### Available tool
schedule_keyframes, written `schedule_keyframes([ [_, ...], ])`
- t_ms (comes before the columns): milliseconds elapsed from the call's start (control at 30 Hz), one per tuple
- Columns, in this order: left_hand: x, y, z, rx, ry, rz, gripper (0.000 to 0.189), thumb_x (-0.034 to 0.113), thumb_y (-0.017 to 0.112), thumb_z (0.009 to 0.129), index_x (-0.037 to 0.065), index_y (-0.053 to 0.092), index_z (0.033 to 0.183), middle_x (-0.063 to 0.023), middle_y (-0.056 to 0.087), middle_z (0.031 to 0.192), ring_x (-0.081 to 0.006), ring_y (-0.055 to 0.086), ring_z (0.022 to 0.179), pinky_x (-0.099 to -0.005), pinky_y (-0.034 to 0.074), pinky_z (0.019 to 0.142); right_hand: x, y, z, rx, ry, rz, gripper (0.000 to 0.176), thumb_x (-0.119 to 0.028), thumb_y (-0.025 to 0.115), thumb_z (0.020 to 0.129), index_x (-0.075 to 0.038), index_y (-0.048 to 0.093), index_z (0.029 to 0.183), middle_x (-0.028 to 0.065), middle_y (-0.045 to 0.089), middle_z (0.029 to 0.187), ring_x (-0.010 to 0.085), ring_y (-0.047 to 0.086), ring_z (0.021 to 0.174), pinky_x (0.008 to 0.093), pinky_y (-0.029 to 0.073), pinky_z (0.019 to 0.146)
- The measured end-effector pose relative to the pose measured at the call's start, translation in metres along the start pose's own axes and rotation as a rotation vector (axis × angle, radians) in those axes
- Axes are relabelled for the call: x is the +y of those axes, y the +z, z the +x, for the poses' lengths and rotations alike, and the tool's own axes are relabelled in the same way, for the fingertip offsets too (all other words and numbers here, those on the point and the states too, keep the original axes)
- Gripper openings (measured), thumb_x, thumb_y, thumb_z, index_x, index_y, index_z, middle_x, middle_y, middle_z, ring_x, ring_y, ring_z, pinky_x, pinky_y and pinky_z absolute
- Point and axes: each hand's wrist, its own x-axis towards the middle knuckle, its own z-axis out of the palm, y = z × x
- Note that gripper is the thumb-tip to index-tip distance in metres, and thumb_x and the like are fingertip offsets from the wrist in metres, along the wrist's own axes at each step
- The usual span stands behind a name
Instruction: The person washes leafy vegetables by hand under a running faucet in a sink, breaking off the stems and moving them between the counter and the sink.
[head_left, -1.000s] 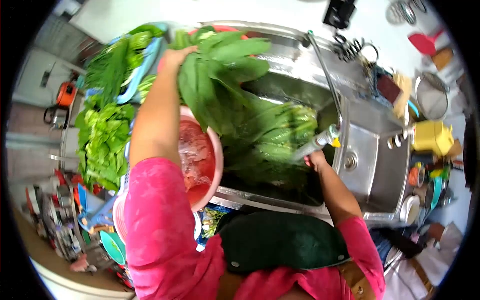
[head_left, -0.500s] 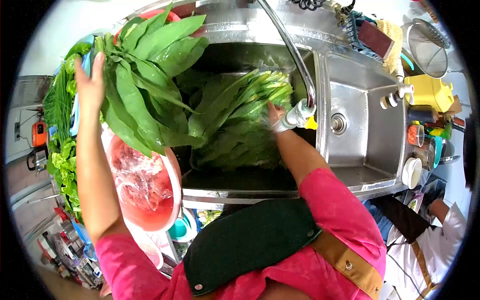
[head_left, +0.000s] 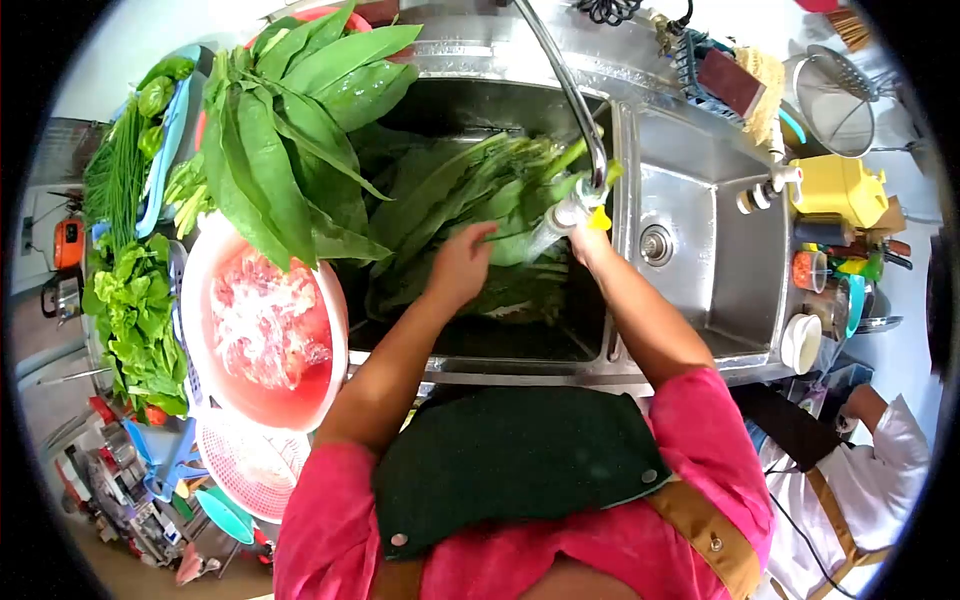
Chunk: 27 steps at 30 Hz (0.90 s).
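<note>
Leaves [head_left: 412, 205] look soft, slippery, best held by far-right stems [head_left: 568, 158]; whether our left hand [head_left: 462, 270] or right hand [head_left: 589, 243] has fingers gripping, we cannot tell.

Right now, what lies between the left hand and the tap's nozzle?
In the head view, green leaves and spraying water lie between the left hand and the nozzle.

Brightly lit white counter [head_left: 750, 24]
</note>
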Motion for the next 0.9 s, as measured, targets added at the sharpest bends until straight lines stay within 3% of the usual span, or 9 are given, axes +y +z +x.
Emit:
schedule_keyframes([
  [133, -0.03, 0.062, 0.042, -0.116, 0.317, -0.175, 0.036, 0.011, 0.06, 0.076, 0.002, 0.051, 0.11, -0.0087, 0.054, 0.109, -0.0154, 0.05, 0.097, -0.0294, 0.038, 0.086, -0.014, -0.011, -0.046, -0.535, 0.411, 0.043, 0.029, 0.001, 0.051, 0.073, 0.004, 0.048, 0.102, 0.0106, 0.055, 0.091, 0.0172, 0.056, 0.084, 0.0289, 0.047, 0.075],
  [267, -0.038, 0.052, 0.051, -0.284, -0.144, -0.502, 0.018, 0.008, 0.06, 0.075, 0.001, 0.053, 0.09, -0.0054, 0.06, 0.084, -0.0119, 0.055, 0.08, -0.0267, 0.045, 0.07, -0.047, -0.008, -0.065, -0.638, 0.241, -0.687, 0.041, -0.017, 0.063, 0.073, -0.001, 0.049, 0.108, 0.0113, 0.056, 0.098, 0.0186, 0.054, 0.09, 0.0312, 0.045, 0.079],
  [400, -0.028, 0.058, 0.037, -0.369, -0.197, -0.485, 0.014, 0.006, 0.06, 0.073, 0.001, 0.05, 0.081, -0.0063, 0.058, 0.078, -0.0123, 0.056, 0.076, -0.0245, 0.045, 0.065, -0.052, -0.012, -0.053, -0.379, 0.211, -0.275, 0.03, -0.022, 0.059, 0.076, 0.001, 0.055, 0.094, 0.0108, 0.061, 0.081, 0.0133, 0.058, 0.066, 0.0239, 0.047, 0.05],
  [467, -0.045, 0.075, 0.038, -0.31, 0.193, -0.449, 0.019, 0.004, 0.06, 0.073, 0.004, 0.047, 0.086, -0.0052, 0.058, 0.083, -0.0127, 0.055, 0.075, -0.0251, 0.045, 0.062, -0.036, -0.005, -0.041, -0.376, 0.015, -0.609, 0.018, -0.01, 0.045, 0.083, 0.001, 0.055, 0.092, 0.0079, 0.06, 0.078, 0.0131, 0.058, 0.066, 0.024, 0.048, 0.052],
  [667, -0.059, 0.064, 0.037, -0.239, -0.143, -0.376, 0.019, 0.005, 0.063, 0.071, 0.005, 0.047, 0.083, -0.0046, 0.058, 0.083, -0.0125, 0.055, 0.071, -0.0247, 0.044, 0.058, -0.021, 0.0, -0.017, -0.307, 0.42, -0.286, 0.033, -0.013, 0.056, 0.075, 0.003, 0.049, 0.103, 0.0196, 0.059, 0.085, 0.0259, 0.06, 0.076, 0.0329, 0.048, 0.067],
  [733, -0.062, 0.055, 0.035, -0.168, -0.189, -0.39, 0.019, 0.006, 0.063, 0.071, 0.005, 0.048, 0.083, -0.0044, 0.058, 0.081, -0.0126, 0.055, 0.07, -0.0247, 0.044, 0.058, 0.032, -0.002, 0.01, -0.046, 0.077, -0.82, 0.047, -0.016, 0.058, 0.072, 0.003, 0.041, 0.112, 0.022, 0.057, 0.094, 0.0321, 0.056, 0.09, 0.0351, 0.045, 0.078],
  [767, -0.06, 0.049, 0.032, -0.072, -0.258, -0.388, 0.019, 0.007, 0.063, 0.071, 0.005, 0.048, 0.083, -0.0045, 0.058, 0.08, -0.013, 0.055, 0.069, -0.0248, 0.044, 0.057, 0.062, 0.001, 0.02, 0.05, 0.239, -0.813, 0.058, -0.015, 0.06, 0.07, 0.003, 0.033, 0.118, 0.0237, 0.052, 0.105, 0.034, 0.049, 0.102, 0.0353, 0.041, 0.085],
  [800, -0.056, 0.043, 0.029, 0.026, -0.328, -0.387, 0.019, 0.008, 0.063, 0.071, 0.006, 0.049, 0.084, -0.0046, 0.058, 0.079, -0.0133, 0.056, 0.069, -0.0249, 0.044, 0.057, 0.073, 0.008, 0.018, 0.116, 0.457, -0.751, 0.069, -0.014, 0.063, 0.067, 0.003, 0.024, 0.122, 0.023, 0.045, 0.114, 0.0313, 0.046, 0.105, 0.0341, 0.039, 0.087],
  [900, -0.073, 0.027, 0.016, 0.081, -0.377, -0.356, 0.018, 0.011, 0.062, 0.074, 0.005, 0.049, 0.085, -0.0052, 0.058, 0.077, -0.0136, 0.056, 0.068, -0.0256, 0.044, 0.056, 0.184, 0.024, 0.025, 0.253, 0.424, -0.46, 0.072, -0.021, 0.063, 0.071, 0.002, 0.022, 0.125, 0.0187, 0.044, 0.115, 0.0248, 0.048, 0.099, 0.0317, 0.04, 0.086],
])
